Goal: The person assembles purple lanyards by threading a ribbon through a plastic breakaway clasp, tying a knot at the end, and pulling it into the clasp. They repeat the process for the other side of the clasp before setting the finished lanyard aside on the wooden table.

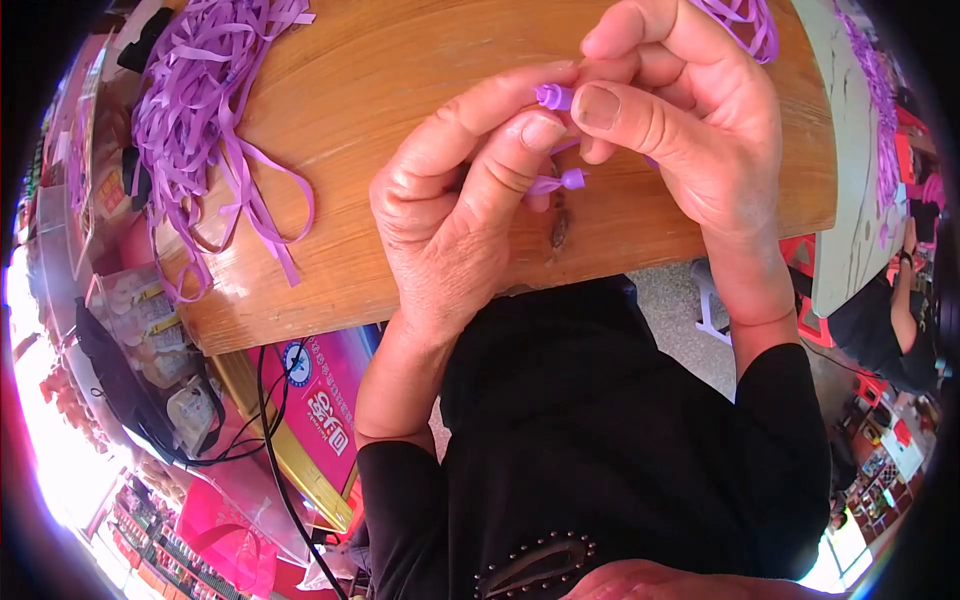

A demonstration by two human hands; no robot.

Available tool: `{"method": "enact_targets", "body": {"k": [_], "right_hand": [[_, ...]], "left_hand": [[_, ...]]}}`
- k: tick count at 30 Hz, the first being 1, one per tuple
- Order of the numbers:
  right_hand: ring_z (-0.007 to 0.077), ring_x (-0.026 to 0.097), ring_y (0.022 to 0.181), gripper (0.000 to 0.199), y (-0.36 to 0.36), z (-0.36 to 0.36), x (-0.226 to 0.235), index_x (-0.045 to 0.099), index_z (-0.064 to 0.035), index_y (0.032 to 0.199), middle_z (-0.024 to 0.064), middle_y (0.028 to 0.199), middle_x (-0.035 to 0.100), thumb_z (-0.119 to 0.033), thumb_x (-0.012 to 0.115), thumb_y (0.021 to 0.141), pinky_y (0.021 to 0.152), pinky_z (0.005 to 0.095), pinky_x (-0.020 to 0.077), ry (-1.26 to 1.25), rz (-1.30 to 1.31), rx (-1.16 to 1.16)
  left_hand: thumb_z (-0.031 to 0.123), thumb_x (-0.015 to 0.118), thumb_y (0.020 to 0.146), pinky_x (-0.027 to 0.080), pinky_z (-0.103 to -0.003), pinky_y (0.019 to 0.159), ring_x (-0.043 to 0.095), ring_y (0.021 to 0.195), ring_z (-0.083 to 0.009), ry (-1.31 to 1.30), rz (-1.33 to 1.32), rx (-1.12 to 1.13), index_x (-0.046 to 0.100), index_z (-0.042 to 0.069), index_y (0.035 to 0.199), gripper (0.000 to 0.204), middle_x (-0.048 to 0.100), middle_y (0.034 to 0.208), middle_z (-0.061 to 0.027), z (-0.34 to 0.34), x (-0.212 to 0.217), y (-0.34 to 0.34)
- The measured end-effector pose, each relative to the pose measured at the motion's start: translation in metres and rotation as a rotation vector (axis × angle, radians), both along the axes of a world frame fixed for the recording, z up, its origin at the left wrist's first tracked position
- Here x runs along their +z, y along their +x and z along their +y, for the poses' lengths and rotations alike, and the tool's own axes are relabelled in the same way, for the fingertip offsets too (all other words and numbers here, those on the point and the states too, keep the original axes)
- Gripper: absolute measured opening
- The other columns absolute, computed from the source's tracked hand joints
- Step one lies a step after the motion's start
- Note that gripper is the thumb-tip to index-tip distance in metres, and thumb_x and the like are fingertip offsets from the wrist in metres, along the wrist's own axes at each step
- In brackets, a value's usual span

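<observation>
Pinching a small purple plastic cap (552, 96) between clamped fingers of the left hand (450, 220) and right hand (690, 130), above the wooden table (400, 90) for support, purple strips (195, 120) heaped within reach.

purple strip pile (205, 110) cut off at top edge, small purple piece (553, 97) mostly hidden by fingers

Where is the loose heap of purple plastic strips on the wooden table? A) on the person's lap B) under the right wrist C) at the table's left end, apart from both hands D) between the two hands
C: the loose heap of purple plastic strips lies at the left end of the wooden table, apart from the left hand and right hand, which pinch small purple plastic pieces.
</observation>
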State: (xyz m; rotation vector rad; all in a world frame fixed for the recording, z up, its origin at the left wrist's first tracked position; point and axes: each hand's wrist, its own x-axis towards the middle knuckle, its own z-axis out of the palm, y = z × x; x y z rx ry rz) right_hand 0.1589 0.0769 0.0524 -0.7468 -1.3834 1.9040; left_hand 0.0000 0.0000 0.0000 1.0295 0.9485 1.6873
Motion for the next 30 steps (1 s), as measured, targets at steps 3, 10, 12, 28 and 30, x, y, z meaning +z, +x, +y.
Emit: {"method": "enact_targets", "body": {"k": [3,10,12,28,30], "right_hand": [[0.0125,0.064,0.084,0.021,0.007,0.007,0.004,0.056,-0.0014,0.103,0.0087,0.092,0.067,-0.001,0.071,0.088,0.076,0.0227,0.0512,-0.089,0.061,0.090],[0.0175,0.064,0.090,0.020,0.000,0.006,-0.018,0.063,-0.0005,0.101,0.0117,0.098,0.066,-0.005,0.074,0.086,0.078,0.0280,0.0514,0.720,-0.165,-0.166],[0.0214,0.063,0.096,0.024,0.001,0.006,-0.023,0.064,0.0015,0.105,0.0139,0.103,0.065,-0.004,0.074,0.084,0.084,0.0313,0.0494,1.042,-0.206,-0.268],[0.0161,0.062,0.093,0.010,-0.025,-0.036,-0.041,0.064,0.0044,0.101,0.0121,0.102,0.066,-0.002,0.059,0.096,0.083,0.0291,0.0502,0.314,0.165,-0.222],[0.0189,0.062,0.092,0.013,-0.021,-0.029,-0.042,0.062,0.0031,0.105,0.0148,0.103,0.066,-0.006,0.056,0.098,0.085,0.0327,0.0504,0.390,0.196,-0.275]], "left_hand": [[0.006,0.063,0.095,0.044,-0.018,0.054,0.055,0.066,-0.0061,0.000,-0.086,-0.002,0.066,0.000,0.114,0.021,0.070,0.108,-0.0124,0.001,0.001,0.004],[0.008,0.062,0.096,0.044,-0.018,0.054,0.051,0.059,-0.0054,-0.065,-0.233,0.087,0.065,0.000,0.107,0.014,0.064,0.078,-0.0034,0.004,0.010,0.013],[0.008,0.061,0.097,0.042,-0.018,0.052,0.046,0.057,-0.0051,-0.092,-0.239,0.154,0.065,0.001,0.107,0.013,0.060,0.074,-0.0015,0.004,0.013,0.014],[0.009,0.060,0.098,0.053,-0.023,0.071,0.064,0.088,-0.0131,0.079,-0.007,0.283,0.062,0.001,0.107,0.012,0.069,0.101,-0.0112,0.000,0.005,0.010],[0.012,0.057,0.099,0.054,-0.028,0.078,0.066,0.093,-0.0183,0.049,0.005,0.263,0.061,0.002,0.109,0.014,0.068,0.106,-0.0140,0.005,0.006,0.002]]}}
